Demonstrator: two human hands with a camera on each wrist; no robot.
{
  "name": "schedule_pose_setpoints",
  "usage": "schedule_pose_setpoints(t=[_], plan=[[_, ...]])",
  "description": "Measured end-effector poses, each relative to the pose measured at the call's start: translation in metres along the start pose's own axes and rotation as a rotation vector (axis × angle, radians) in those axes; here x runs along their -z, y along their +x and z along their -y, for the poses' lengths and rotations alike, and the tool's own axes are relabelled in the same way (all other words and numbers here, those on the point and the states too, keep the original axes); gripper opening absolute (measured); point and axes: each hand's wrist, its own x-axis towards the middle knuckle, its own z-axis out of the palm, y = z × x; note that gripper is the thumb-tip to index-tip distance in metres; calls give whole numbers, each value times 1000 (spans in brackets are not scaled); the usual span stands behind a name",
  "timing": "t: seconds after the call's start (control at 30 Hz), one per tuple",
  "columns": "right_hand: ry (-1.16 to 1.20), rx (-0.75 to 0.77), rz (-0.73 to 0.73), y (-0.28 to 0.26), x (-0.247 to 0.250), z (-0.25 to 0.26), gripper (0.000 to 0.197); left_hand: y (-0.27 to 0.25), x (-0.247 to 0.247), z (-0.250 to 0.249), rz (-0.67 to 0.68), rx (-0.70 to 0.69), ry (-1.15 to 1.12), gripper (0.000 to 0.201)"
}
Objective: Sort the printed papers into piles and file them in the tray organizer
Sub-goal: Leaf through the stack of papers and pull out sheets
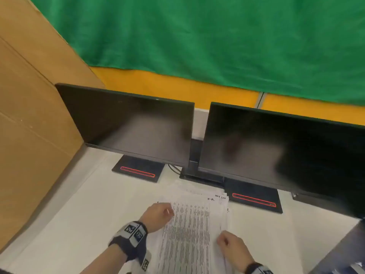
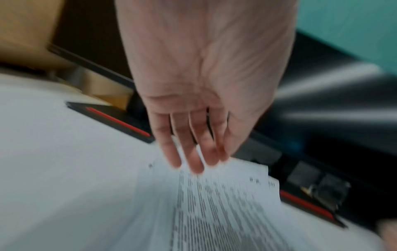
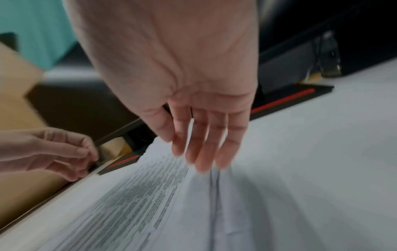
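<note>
White papers (image 1: 189,230) lie stacked on the table (image 1: 75,230), between both hands.
Left hand (image 1: 158,213) and right hand (image 1: 230,244) flank the stack's side edges, probably to square it; fingers (image 2: 189,152) hang relaxed, gripping nothing. No tray organizer is visible.

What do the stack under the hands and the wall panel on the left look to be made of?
Stack of sheets: thin white matte paper with rows of dark print, edges fanned. Left panel: probably cardboard, plain brown, dull, with straight crease lines.

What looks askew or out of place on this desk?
Only the stack of white printed papers: its sheets are fanned unevenly, far corners stepping out near the right black monitor base. No tray organizer is in view.
</note>
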Motion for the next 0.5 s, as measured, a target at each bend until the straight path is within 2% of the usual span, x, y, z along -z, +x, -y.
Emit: schedule_pose_setpoints(t=[0.07, 0.13, 0.23, 0.3, 0.4, 0.47, 0.5], plan=[[79, -12, -14, 10, -5, 8, 25, 24, -15, -3, -21, -54, 115, 25], [141, -74, -19, 16, -9, 19, 18, 45, -26, -6, 22, -63, 253, 50], [134, -173, -9, 22, -18, 20, 38, 69, -43, 6, 57, 5, 471, 85], [111, -207, -8, 23, -19, 22, 43, 77, -45, 13, 158, 53, 571, 102], [117, -216, -17, 22, -22, 23, 47, 88, -43, 22, 265, 49, 599, 120], [154, -229, -36, 23, -23, 21, 51, 93, -39, 24, 247, 16, 602, 123], [177, -236, -40, 23, -22, 20, 52, 92, -36, 21, 212, -10, 620, 117]])
